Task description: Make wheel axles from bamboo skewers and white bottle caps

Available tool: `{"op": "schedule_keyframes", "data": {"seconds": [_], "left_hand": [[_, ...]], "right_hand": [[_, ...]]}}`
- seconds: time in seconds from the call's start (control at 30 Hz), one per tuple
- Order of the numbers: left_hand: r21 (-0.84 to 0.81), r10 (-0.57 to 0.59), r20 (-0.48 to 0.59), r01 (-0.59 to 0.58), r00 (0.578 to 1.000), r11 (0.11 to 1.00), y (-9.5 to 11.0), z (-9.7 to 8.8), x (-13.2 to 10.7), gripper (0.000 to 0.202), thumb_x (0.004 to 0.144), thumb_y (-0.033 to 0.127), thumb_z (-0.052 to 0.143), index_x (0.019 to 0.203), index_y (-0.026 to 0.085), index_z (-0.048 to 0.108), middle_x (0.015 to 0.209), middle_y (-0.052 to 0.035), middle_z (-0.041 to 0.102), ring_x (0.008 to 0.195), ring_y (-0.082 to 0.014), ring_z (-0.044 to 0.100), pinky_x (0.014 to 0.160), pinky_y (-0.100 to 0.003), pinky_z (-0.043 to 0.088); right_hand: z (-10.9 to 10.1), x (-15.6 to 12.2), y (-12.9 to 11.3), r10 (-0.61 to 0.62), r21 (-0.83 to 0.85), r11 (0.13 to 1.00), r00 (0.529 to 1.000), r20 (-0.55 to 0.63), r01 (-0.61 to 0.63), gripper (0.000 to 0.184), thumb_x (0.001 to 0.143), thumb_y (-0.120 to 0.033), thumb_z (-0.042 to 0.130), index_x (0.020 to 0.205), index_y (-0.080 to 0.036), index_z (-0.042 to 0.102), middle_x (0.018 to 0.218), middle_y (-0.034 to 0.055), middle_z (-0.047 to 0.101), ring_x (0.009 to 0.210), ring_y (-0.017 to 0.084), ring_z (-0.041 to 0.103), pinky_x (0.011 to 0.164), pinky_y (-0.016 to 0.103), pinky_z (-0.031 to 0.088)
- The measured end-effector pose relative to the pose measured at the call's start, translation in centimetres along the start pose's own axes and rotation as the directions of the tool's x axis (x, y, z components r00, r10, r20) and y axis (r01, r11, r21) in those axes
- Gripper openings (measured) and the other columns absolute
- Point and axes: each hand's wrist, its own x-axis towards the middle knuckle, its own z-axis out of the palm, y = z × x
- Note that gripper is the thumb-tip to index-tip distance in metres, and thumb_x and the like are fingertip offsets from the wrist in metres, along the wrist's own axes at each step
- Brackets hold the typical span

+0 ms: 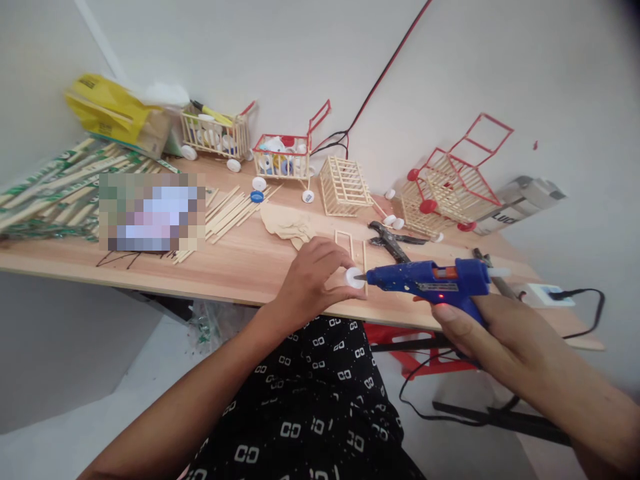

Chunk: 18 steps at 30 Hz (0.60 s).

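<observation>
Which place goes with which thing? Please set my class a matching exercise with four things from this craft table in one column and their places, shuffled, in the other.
Things
1. glue gun
2. white cap
3. pliers
4. yellow bag

Places
a. at the far left end of the table
b. pinched in the left hand, at the nozzle tip
c. lying flat on the table just beyond the glue gun
d. held in the right hand

Pairs: 1-d, 2-b, 3-c, 4-a
</observation>
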Motion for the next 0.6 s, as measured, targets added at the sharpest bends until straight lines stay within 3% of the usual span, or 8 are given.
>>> {"op": "schedule_keyframes", "data": {"seconds": [0.33,0.6], "left_hand": [[-0.003,0.038,-0.012,-0.038,0.999,0.999,-0.04,0.0,0.07,0.027,0.075,0.03,0.073,0.09,0.019,0.054,0.087,-0.003,0.063,0.087,-0.0181,0.056,0.081,-0.034,0.046],[0.0,-0.002,-0.001,0.002,1.0,1.0,-0.09,0.05,0.0,0.029,0.073,0.034,0.074,0.089,0.02,0.054,0.086,-0.0024,0.063,0.089,-0.0184,0.055,0.081,-0.034,0.046]], "right_hand": [[-0.39,0.47,-0.53,-0.028,-0.06,0.998,0.999,-0.018,0.027,0.052,0.088,-0.058,0.037,0.049,-0.025,0.038,0.039,-0.0003,0.048,0.035,0.014,0.046,0.034,0.026,0.038],[-0.79,0.48,-0.8,-0.108,-0.097,0.99,0.993,-0.04,0.104,0.05,0.09,-0.054,0.038,0.049,-0.025,0.039,0.036,-0.0013,0.045,0.03,0.012,0.041,0.03,0.025,0.033]]}}
